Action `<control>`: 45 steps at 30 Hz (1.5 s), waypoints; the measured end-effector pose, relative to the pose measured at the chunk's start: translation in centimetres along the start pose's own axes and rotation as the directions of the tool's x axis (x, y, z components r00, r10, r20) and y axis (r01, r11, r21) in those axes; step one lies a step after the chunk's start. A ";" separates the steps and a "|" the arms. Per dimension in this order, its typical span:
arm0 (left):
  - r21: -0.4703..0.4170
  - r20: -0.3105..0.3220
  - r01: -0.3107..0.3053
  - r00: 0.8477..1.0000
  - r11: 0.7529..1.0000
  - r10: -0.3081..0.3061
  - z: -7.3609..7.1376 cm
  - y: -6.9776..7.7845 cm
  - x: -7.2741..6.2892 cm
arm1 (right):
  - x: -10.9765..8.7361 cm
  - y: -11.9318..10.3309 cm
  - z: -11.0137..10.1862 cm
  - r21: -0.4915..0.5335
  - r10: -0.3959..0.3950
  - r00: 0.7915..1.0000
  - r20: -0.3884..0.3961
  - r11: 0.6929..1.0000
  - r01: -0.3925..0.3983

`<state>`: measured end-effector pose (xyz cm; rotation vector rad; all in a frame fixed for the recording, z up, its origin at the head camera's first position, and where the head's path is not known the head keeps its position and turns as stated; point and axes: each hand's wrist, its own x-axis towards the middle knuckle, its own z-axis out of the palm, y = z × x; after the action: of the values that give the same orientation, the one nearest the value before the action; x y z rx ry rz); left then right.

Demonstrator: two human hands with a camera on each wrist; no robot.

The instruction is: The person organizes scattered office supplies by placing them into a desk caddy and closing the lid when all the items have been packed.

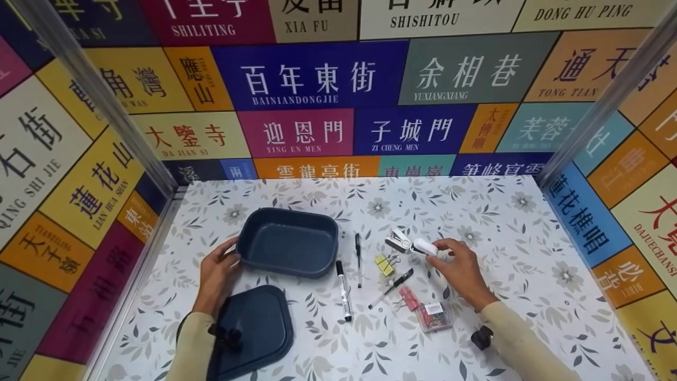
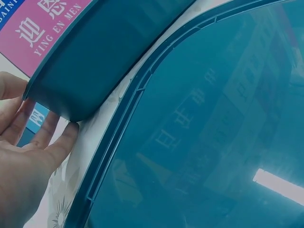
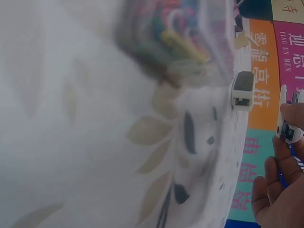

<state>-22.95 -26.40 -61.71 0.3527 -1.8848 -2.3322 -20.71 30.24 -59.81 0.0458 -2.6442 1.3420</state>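
At the left end of a dark blue plastic box (image 1: 288, 270), my left hand (image 1: 219, 270) grips it, thumb at the rim and fingers against the outer wall in the left wrist view. The matching lid (image 2: 190, 118) lies in front of the box, partly under my left forearm. My right hand (image 1: 460, 264) pinches a small white object (image 1: 424, 246) with a dark part between thumb and fingers; its exact kind is unclear. Just left of it lies a small grey-and-white stapler (image 1: 398, 241). Yellow binder clips (image 1: 387, 264) lie below the stapler.
Between box and right hand lie a black pen (image 1: 359, 259), a white marker (image 1: 344, 291) and another pen (image 1: 391, 288). Nearer me are pink binder clips (image 1: 409, 299) and a clear case of colourful small items (image 1: 435, 317). Printed panels (image 1: 307, 132) wall the table.
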 end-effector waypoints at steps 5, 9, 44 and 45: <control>0.002 0.011 0.000 1.000 1.000 0.000 0.2 0.1 0.1 | 0.5 -1.3 0.4 0.009 -0.030 1.000 -0.009 1.000 0.030; 0.012 0.007 0.003 1.000 1.000 -0.004 0.1 0.2 0.2 | 1.2 -2.1 1.0 0.049 -0.090 0.996 -0.007 0.995 0.090; -0.024 0.002 0.024 1.000 0.999 -0.024 -0.1 -0.1 0.1 | 1.7 -5.6 6.4 0.148 -0.063 0.997 0.038 0.987 0.056; -0.026 0.003 0.025 1.000 0.999 -0.025 -0.1 -0.1 0.1 | 1.7 -5.7 6.5 0.157 -0.057 0.997 0.043 0.986 0.049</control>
<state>-22.96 -26.49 -61.85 0.3725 -1.8597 -2.3718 -22.65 21.67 -58.73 0.1690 -2.5499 1.5456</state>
